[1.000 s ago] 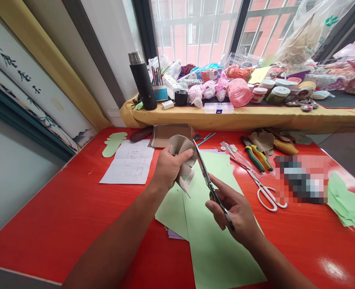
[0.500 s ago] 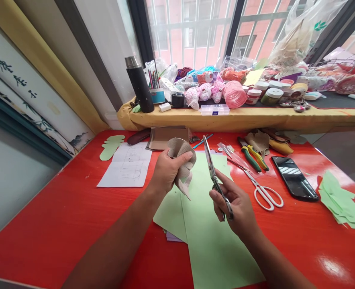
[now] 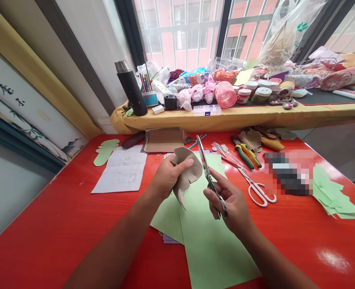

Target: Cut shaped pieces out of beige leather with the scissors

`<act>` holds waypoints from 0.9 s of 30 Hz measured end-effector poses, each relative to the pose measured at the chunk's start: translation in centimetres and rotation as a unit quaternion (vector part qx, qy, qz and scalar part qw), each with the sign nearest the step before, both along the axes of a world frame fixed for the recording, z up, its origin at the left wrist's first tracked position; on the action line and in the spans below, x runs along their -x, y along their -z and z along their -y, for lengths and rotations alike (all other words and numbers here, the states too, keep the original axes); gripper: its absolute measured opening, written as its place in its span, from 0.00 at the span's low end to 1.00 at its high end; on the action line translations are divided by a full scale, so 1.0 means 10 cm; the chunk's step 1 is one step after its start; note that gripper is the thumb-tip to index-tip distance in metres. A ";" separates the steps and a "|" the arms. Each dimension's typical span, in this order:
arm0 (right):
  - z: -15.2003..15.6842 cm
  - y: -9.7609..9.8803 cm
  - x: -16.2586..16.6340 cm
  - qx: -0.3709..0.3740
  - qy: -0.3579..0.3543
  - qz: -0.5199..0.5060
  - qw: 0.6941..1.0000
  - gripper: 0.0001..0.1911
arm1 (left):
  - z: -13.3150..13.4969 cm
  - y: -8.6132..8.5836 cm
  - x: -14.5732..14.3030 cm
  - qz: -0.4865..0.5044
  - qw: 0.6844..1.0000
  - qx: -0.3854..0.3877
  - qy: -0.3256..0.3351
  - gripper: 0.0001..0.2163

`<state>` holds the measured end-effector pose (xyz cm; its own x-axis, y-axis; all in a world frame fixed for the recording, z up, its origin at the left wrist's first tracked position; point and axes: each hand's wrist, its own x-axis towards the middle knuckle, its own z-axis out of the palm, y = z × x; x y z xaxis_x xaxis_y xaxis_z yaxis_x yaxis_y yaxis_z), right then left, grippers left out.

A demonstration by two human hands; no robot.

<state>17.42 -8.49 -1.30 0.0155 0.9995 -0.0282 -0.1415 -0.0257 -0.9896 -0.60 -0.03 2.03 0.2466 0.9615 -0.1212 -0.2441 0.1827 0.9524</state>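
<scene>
A worker's left hand (image 3: pixel 168 177) pinches a curled, lobed piece of beige leather-like material (image 3: pixel 196 168) between thumb and fingers above the red table (image 3: pixel 60 216), while the right hand (image 3: pixel 234 208), at the piece's four o'clock, curls its fingers around the handles of a pair of metal scissors (image 3: pixel 204 160). The blades point toward eleven o'clock, just beside the piece's three o'clock edge — seemingly clear of it. The step in hand looks like trimming, judged at a pause between cuts; a further snip would call for parting the blades, feeding the edge between them and keeping the left thumb clear. A large pale green sheet (image 3: pixel 216 245) lies below at five o'clock, a white sheet of line drawings (image 3: pixel 121 168) out at nine, with white-handled scissors (image 3: pixel 250 180) at three. Farther out at three, a dark object (image 3: pixel 288 176) is masked by pixel blocks and cannot be identified. The left fingertips vanish behind the material, the blades' exact opening is hard to judge, and both forearms (image 3: pixel 114 241) run off the lower edge.
</scene>
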 end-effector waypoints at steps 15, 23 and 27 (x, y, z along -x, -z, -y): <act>-0.01 0.01 -0.02 -0.005 -0.010 -0.008 1.000 0.46 | 0.00 -0.02 -0.01 -0.043 0.998 -0.015 0.031 0.21; 0.00 0.05 0.00 -0.011 -0.022 -0.010 1.000 0.46 | -0.03 -0.02 0.07 -0.138 0.988 -0.059 0.038 0.16; 0.01 0.06 -0.01 -0.017 -0.024 0.001 1.000 0.45 | -0.03 -0.04 0.09 -0.185 0.979 -0.083 0.033 0.14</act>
<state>17.47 -8.61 -1.87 -0.0328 0.9994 0.0049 -0.1380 0.0003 -0.9904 -1.48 0.30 2.39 0.2771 0.9592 -0.0570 0.1293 0.0215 0.9914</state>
